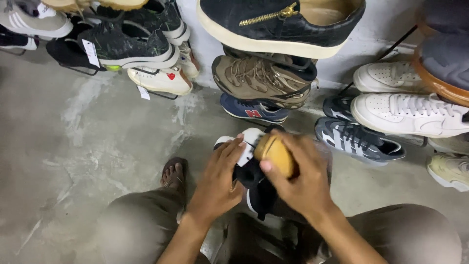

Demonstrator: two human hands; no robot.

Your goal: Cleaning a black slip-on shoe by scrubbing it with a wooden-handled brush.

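Black-and-white shoe (254, 181) sits steadied in the left hand (218, 181), grip closed on its side. The right hand (298, 181), grip closed around a tan brush (277, 154), presses it on the toe; how much is brushed can't be told.

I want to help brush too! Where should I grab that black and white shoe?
Probably take the black and white shoe by its dark middle, coming from the left as the left hand does. Its white toe points away, and the right hand covers the right side with a tan brush.

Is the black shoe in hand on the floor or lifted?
Lifted: the left hand steadies the black shoe above the knees; the right hand presses a brush against it.
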